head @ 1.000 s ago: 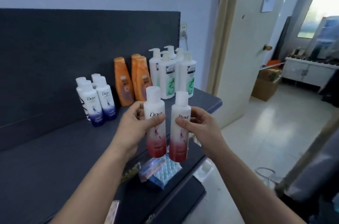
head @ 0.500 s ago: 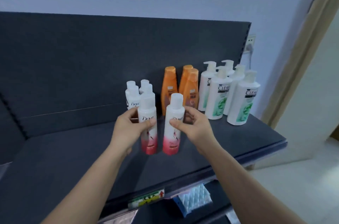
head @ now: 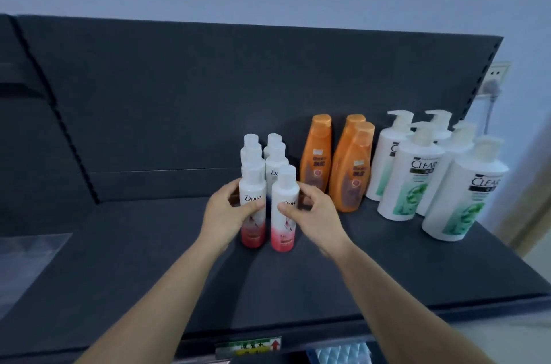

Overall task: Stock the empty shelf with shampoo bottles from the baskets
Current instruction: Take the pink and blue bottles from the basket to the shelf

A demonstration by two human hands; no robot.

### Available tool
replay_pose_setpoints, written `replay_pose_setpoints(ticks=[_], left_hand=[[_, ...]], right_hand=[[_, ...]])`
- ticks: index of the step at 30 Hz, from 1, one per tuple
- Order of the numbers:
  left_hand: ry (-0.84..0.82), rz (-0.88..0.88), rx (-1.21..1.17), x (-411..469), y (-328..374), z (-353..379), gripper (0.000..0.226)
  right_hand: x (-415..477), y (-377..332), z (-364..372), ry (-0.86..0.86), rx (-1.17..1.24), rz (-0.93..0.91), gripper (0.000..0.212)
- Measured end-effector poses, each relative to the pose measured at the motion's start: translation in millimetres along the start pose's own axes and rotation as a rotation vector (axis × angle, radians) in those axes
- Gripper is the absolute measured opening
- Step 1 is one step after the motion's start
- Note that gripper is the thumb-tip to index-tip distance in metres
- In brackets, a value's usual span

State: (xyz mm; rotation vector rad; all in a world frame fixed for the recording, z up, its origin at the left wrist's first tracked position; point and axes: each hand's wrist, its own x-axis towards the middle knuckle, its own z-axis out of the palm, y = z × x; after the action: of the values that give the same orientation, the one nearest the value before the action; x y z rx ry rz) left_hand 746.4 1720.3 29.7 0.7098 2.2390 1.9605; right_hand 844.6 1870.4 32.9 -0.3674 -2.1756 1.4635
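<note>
My left hand (head: 228, 213) grips a white Dove bottle with a red base (head: 253, 223). My right hand (head: 313, 217) grips a second one like it (head: 283, 223). Both bottles stand upright side by side, their bases at or just above the dark shelf (head: 149, 274), in front of a cluster of white Dove bottles (head: 274, 155) whose lower parts are hidden. To the right stand three orange bottles (head: 317, 155) and several white Clear pump bottles (head: 411, 182).
The shelf's dark back panel (head: 208, 95) rises behind the bottles. A clear plastic sheet (head: 26, 259) lies at the shelf's left. A price label (head: 247, 347) sits on the front edge, with a blue pack (head: 343, 354) below. A wall socket (head: 496, 74) is at right.
Both hands carried the two red-based Dove bottles forward and down onto the shelf, in front of the white Dove cluster. The view has swung left, away from the doorway.
</note>
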Motion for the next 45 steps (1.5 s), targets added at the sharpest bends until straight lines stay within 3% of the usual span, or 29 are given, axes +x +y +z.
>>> replay_pose_setpoints(ticks=[4,11,19,34,41,45], left_hand=[[0.003,0.001,0.057,3,-5,-2,0.048],[-0.058,-0.007,0.217,-7,-18,-9,0.051],[-0.072,0.006,0.291,-2,-21,-5,0.039],[-0.118,0.046,0.387,9,-28,-4,0.050],[-0.356,-0.006,0.642,-2,-36,-13,0.065],[-0.463,-0.028,0.816,-17,-40,-13,0.059]], right_hand=[[10,1,6,-0.006,0.038,0.000,0.038],[10,27,12,-0.002,-0.106,0.014,0.057],[12,34,18,0.027,-0.184,0.082,0.036],[13,27,28,0.066,-0.331,0.133,0.038],[-22,26,27,-0.013,-0.621,0.221,0.066],[-51,24,19,-0.019,-0.790,0.274,0.065]])
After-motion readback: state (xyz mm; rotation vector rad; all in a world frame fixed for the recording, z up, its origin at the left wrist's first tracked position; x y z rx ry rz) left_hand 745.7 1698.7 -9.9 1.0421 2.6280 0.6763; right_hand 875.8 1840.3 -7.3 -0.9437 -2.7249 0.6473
